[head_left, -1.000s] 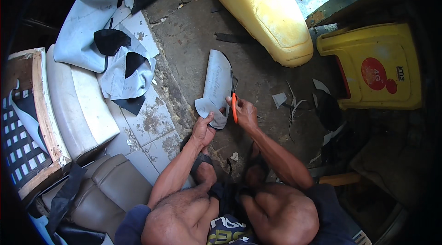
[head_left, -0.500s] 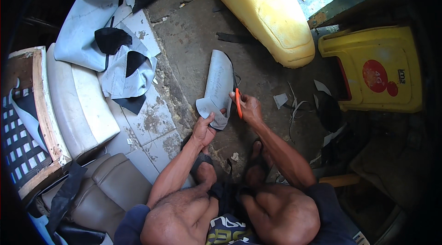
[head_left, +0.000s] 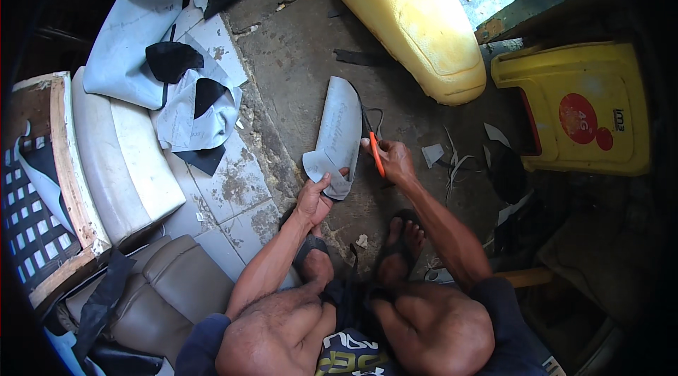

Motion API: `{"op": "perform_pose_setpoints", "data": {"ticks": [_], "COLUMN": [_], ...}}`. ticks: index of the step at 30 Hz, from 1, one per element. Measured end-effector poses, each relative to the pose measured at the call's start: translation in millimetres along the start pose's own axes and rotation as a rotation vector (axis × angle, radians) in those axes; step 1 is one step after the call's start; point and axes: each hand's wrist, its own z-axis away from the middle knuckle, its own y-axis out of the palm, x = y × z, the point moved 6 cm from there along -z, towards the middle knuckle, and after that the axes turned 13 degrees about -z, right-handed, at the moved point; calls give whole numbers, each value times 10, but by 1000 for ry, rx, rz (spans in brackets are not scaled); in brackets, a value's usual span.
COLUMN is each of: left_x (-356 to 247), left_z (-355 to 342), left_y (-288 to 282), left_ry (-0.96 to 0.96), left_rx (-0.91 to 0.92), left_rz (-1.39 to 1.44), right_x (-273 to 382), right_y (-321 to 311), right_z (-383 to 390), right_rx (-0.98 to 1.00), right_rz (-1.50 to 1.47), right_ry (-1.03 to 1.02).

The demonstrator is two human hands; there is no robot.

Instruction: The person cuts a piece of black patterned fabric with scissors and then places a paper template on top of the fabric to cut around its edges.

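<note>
Left fingers pinch grey sheet; right fingers curl round orange scissors.

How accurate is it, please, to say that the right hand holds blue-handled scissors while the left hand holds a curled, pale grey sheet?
One detail is wrong: the head view shows the right hand holding orange-handled scissors, not blue-handled ones, while the left hand does hold a curled, pale grey sheet.

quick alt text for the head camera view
A person's left hand holds a curled pale sheet while the right hand, beside it, grips orange-handled scissors. Beyond them a long yellow foam block rests on a dark, scrap-strewn floor.
</note>
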Motion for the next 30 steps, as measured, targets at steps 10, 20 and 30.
{"op": "perform_pose_setpoints", "data": {"ticks": [10,20,30], "left_x": [13,4,-113], "left_z": [1,7,75], "left_y": [-28,7,-72], "left_ry": [-18,-20,4], "left_rx": [-12,-11,-108], "left_rz": [-6,-11,-210], "right_x": [120,153,161], "right_y": [-43,-109,-193], "right_z": [-68,-159,-134], "right_rx": [8,27,110], "right_rz": [41,105,62], "right_ry": [-35,-71,8]}}
